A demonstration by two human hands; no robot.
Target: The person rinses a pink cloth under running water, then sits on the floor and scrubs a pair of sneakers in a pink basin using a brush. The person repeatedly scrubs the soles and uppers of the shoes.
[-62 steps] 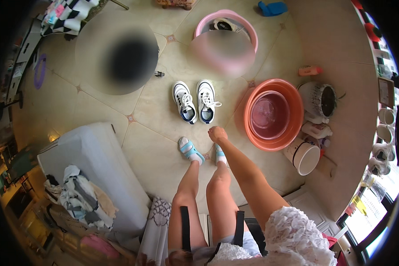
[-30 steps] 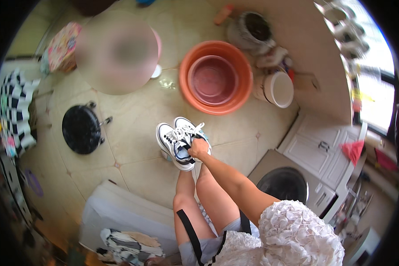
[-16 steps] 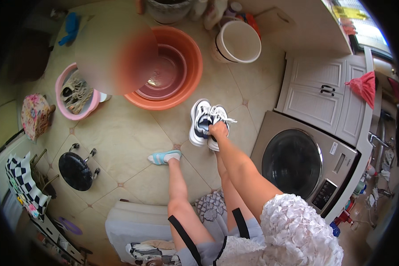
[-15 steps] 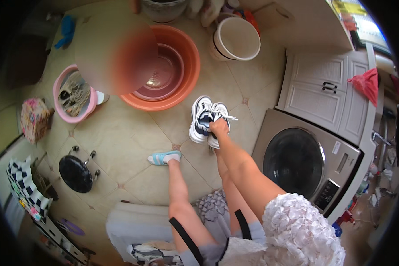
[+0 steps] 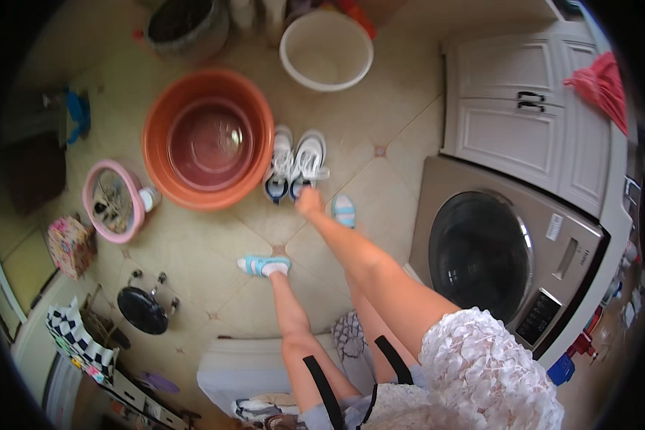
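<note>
My right hand (image 5: 309, 203) reaches down at the end of my outstretched arm and grips a pair of white sneakers (image 5: 294, 162) with dark insides by their heels. The pair hangs or rests at floor level, toes pointing away, right beside the rim of a large orange basin (image 5: 155, 123) holding a little water. Whether the soles touch the tiles I cannot tell. My feet in light blue slippers (image 5: 264, 265) stand just behind. My left hand is out of sight.
A front-loading washing machine (image 5: 494, 251) and a white cabinet (image 5: 516, 107) with a red cloth (image 5: 600, 80) stand at the right. A white bucket (image 5: 326, 50) and a dark pot (image 5: 186, 25) sit beyond the basin; a pink basket (image 5: 111, 201) lies at the left.
My right hand picked the sneakers up and carried them across the tiled floor. They are now beside the orange basin, near the washing machine.
</note>
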